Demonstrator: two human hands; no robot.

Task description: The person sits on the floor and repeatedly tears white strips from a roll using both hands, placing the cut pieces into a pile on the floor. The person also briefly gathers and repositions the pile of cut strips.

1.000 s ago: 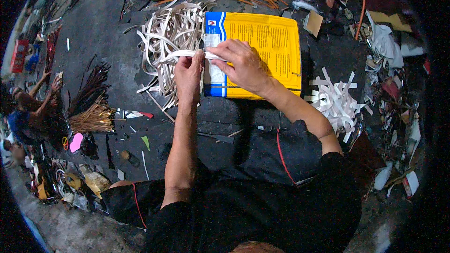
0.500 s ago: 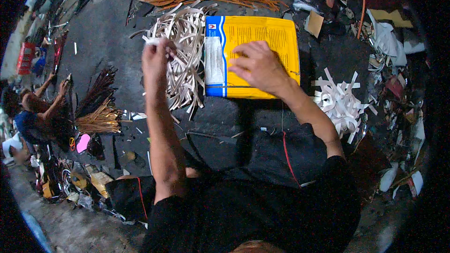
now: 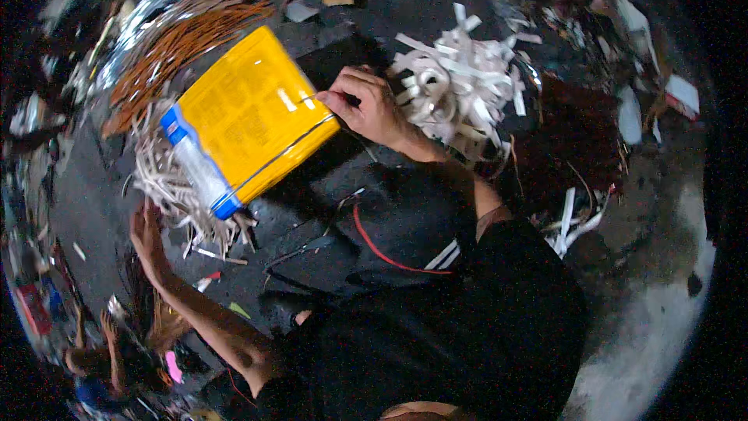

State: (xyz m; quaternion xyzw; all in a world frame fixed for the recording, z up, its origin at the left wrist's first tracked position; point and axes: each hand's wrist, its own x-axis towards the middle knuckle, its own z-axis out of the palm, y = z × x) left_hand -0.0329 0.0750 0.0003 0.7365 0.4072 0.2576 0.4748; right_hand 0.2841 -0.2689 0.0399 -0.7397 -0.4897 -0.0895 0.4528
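Note:
A yellow packet with a blue and white end lies tilted in the head view, a thin dark band across its near side. Beside its right edge is my right hand, fingers curled in a pinch by a thin dark line on the packet; what they hold is too small to make out. Pale, narrow strips lie heaped under and beyond the packet's blue end. My left hand is at the near left of that heap, fingers stretched out and holding nothing visible.
Wider white strips lie piled right of my right hand. Brown sticks are bundled at the far left. Another person is at the lower left. A brown mat and scraps spread along the right.
The view has swung, so the scene appears rotated and shifted left. My right hand has gone from over the packet to its right edge. My left hand has left the strips' top for their near side.

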